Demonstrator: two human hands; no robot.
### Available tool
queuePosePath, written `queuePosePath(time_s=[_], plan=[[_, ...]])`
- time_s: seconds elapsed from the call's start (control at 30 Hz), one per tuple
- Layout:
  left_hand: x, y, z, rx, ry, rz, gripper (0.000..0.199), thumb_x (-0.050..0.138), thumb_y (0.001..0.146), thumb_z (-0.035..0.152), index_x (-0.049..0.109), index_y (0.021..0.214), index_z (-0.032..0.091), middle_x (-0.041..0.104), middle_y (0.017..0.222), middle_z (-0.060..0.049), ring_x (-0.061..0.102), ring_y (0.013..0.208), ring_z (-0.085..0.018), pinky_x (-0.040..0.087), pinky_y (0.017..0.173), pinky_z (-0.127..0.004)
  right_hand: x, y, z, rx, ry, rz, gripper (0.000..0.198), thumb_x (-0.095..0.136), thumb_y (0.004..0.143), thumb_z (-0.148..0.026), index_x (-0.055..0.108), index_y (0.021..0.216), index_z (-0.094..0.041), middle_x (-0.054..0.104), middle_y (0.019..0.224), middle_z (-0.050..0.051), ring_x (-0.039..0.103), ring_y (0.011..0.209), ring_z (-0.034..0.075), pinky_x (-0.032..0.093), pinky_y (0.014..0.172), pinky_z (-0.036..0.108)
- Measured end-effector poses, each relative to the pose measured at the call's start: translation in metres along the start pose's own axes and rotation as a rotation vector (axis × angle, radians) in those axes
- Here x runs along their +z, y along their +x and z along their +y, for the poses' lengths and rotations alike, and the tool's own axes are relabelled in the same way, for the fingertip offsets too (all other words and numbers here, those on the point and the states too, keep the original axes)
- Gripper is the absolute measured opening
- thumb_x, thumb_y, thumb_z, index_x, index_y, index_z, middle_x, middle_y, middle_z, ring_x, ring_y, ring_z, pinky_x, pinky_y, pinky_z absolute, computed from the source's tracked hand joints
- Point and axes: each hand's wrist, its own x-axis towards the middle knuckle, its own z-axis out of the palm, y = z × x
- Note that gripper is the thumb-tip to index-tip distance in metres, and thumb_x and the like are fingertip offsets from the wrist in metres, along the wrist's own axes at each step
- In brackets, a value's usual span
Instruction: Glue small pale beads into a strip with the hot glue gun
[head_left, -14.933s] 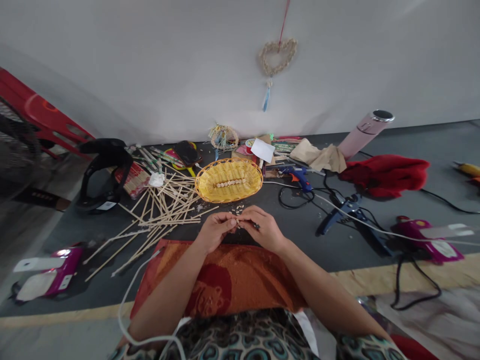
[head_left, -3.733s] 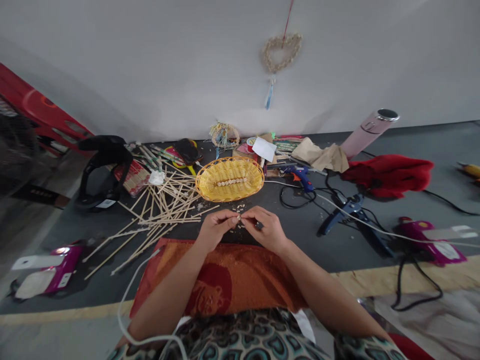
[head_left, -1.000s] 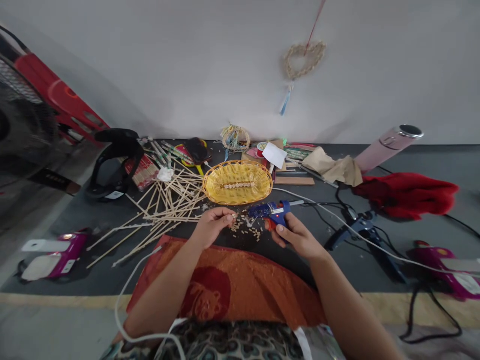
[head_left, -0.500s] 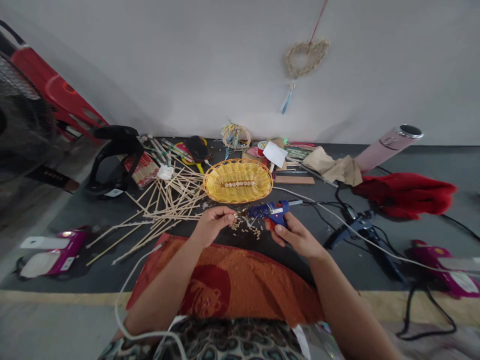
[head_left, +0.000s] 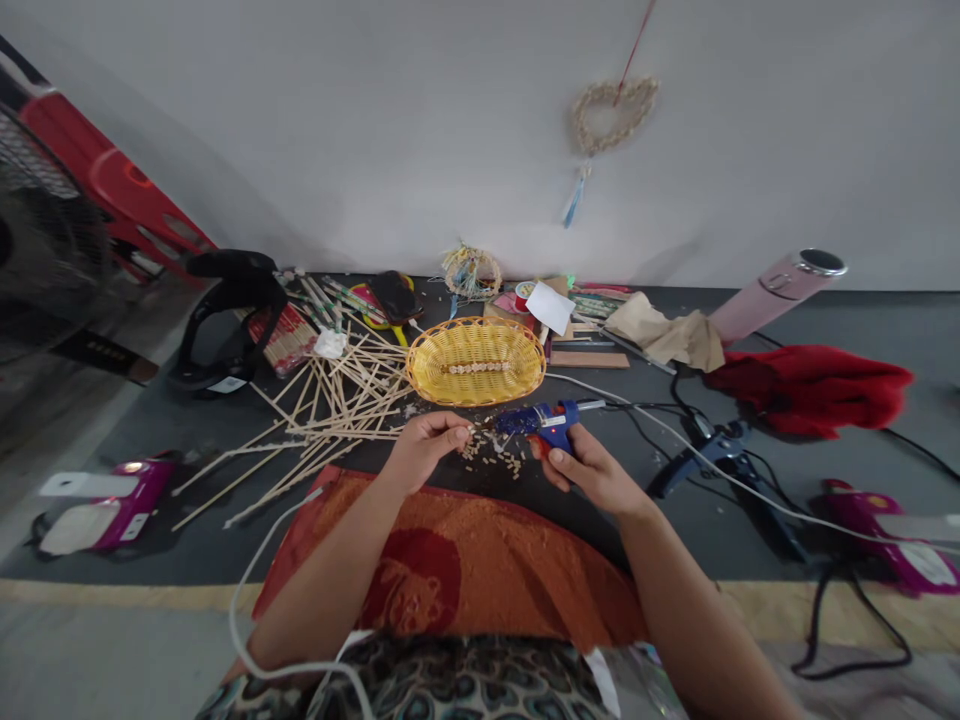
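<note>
My right hand [head_left: 585,462] is wrapped round the handle of a blue glue gun [head_left: 553,424], whose nozzle points left. A glue stick [head_left: 591,405] juts from its back end. My left hand [head_left: 429,448] pinches something tiny and pale at its fingertips, close to the nozzle; its kind is too small to tell. Below and between the hands, several small cut wooden pieces [head_left: 491,462] lie scattered on the dark table. Just beyond them stands a yellow woven basket [head_left: 424,375] with a short row of joined pale pieces [head_left: 480,369] in it.
Thin wooden sticks [head_left: 337,395] lie heaped left of the basket. An orange cloth [head_left: 510,560] covers the near edge. To the right are dark blue pliers-like cutters [head_left: 720,460], a red cloth [head_left: 817,390], a pink flask [head_left: 780,295] and a white cable [head_left: 675,445].
Almost nothing differs. Both hands stay in place, the left still pinching and the glue gun's nozzle still close to its fingertips.
</note>
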Motion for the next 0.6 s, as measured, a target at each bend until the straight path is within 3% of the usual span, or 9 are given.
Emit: queuePosePath(time_s=[0.43,0.6], plan=[[-0.0022,0.0027,-0.0038,0.007,0.020,0.029,0.020,0.074,0.075,0.032,0.073,0.086,0.015,0.062,0.067,-0.002,0.052,0.065,-0.011,0.039,0.065,-0.025,-0.0009,-0.0013,0.0030,0.029,0.001,0.004,0.025,0.053,0.093,-0.043,0.047,0.107,-0.023,0.059,0.098,0.004,0.045,0.055,0.007,0.036,0.052,0.024],[-0.0035,0.0039,-0.0082,-0.002,0.019,0.061,0.021,0.074,0.075,0.032,0.073,0.086,0.015,0.064,0.071,-0.003,0.054,0.066,-0.012,0.040,0.065,-0.025,-0.0004,-0.0016,-0.0065,0.001,0.081,0.067,0.030,0.056,0.090,-0.046,0.050,0.107,-0.022,0.061,0.103,0.006,0.045,0.053,0.006,0.035,0.051,0.024]])
